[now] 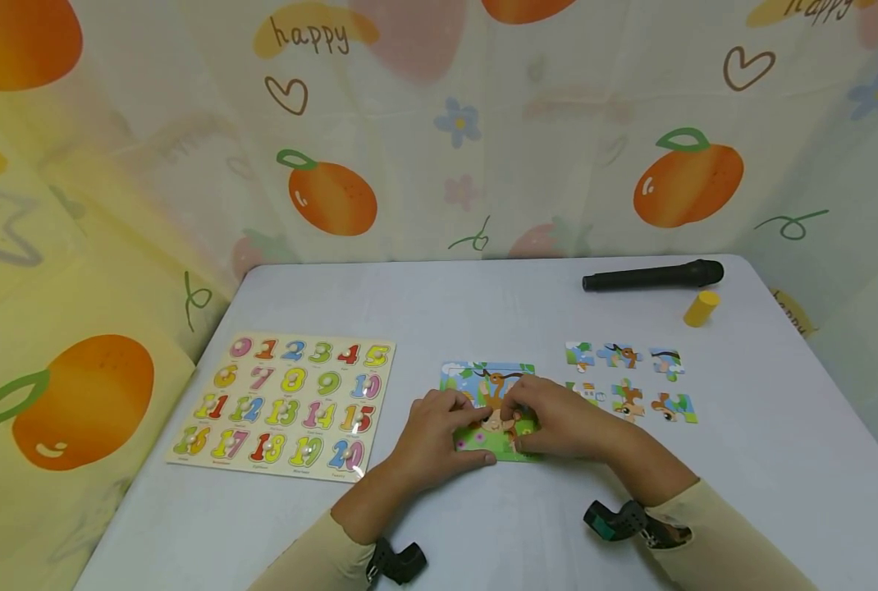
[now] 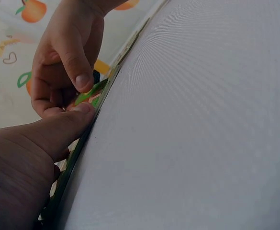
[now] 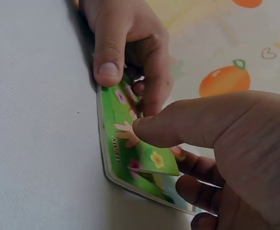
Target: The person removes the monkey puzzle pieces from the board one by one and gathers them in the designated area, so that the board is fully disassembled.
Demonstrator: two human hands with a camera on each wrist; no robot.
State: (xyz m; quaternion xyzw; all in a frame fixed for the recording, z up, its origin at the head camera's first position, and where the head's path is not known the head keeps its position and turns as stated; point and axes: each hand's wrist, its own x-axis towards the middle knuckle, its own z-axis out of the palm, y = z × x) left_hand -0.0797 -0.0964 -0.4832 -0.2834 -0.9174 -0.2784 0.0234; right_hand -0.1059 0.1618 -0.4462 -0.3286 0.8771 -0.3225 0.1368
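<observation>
In the head view a small jigsaw puzzle board (image 1: 483,371) with a monkey picture lies between both hands. My right hand (image 1: 563,423) pinches a green puzzle piece (image 3: 163,164) with a yellow flower, seen in the right wrist view. That piece is tilted, one edge raised above the board near its corner, with the thumb on top and fingertips beneath. On the board's near left part rests my left hand (image 1: 435,439), its thumb along the front edge and its index finger reaching over the picture. Some of the picture is hidden under the hands.
Several loose puzzle pieces (image 1: 620,355) lie in two rows to the right. A number puzzle board (image 1: 277,379) with pegged numerals is at the left. Toward the back right are a black microphone (image 1: 653,276) and a yellow cylinder (image 1: 701,309). A patterned curtain (image 1: 409,164) hangs behind.
</observation>
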